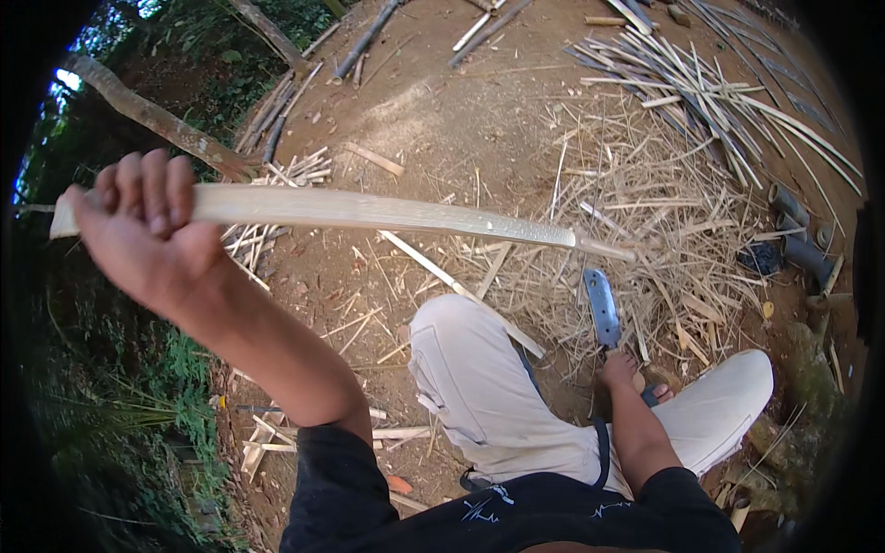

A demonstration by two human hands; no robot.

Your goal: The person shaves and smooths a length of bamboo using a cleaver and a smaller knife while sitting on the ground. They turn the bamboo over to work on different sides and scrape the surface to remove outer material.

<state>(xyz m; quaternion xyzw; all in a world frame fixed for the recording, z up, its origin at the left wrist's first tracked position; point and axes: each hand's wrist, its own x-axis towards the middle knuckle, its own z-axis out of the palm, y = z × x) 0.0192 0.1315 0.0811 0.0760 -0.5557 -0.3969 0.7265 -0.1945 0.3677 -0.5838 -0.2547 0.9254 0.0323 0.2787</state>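
The left hand (138, 230) is raised close to the lens, its fingers (152, 189) wrapped over the top of a long, pale split bamboo slat (369, 210) near the slat's left end. A short stub of the slat sticks out beyond the knuckles to the left; the rest runs out to the right of the fingers, nearly level, tapering to a thin tip above the heap of shavings. The grip is clenched — four fingers curl over the upper edge, and the slat passes under them, across the palm side of the hand.

Lower down, the right hand (619, 370) sits between the knees of the light beige trousers (479, 387), closed round the handle of a broad-bladed steel chopping knife (603, 307). The blade points up and away from the person, its tip just below the slat's thin end but not touching it.

Beyond the knife lies a loose heap of straw-coloured bamboo shavings and splinters (645, 230) on the bare brown earth (442, 120). Farther off, at the upper right, a fan of long thin bamboo strips (719, 92) is spread on the ground — well apart from both hands. Short offcuts of bamboo (277, 433) lie by the person's left side, next to green undergrowth (138, 396).
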